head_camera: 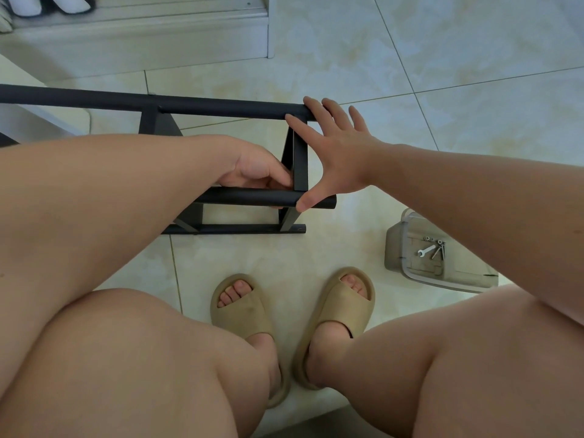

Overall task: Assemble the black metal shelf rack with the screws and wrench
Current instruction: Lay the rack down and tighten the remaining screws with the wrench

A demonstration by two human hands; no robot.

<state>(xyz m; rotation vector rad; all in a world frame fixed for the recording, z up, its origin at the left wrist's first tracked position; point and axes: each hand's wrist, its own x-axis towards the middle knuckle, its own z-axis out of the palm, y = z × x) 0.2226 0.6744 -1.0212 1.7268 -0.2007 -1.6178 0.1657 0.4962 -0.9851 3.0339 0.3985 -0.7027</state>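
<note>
Open tile (442, 90) is left at 3 o'clock of the central black rack (221, 109), matte tubes on flat uprights. Its near tube (246, 196) is gripped by the left hand (252, 167), its ends spanned by the outspread right hand (341, 153).

head cam, steep down, close range

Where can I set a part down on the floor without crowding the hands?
Bare floor lies between the rack and the slippers, and right of the rack beyond the tray. Crowded: the rack's right end, where the left hand grips and the right hand rests spread.
</note>
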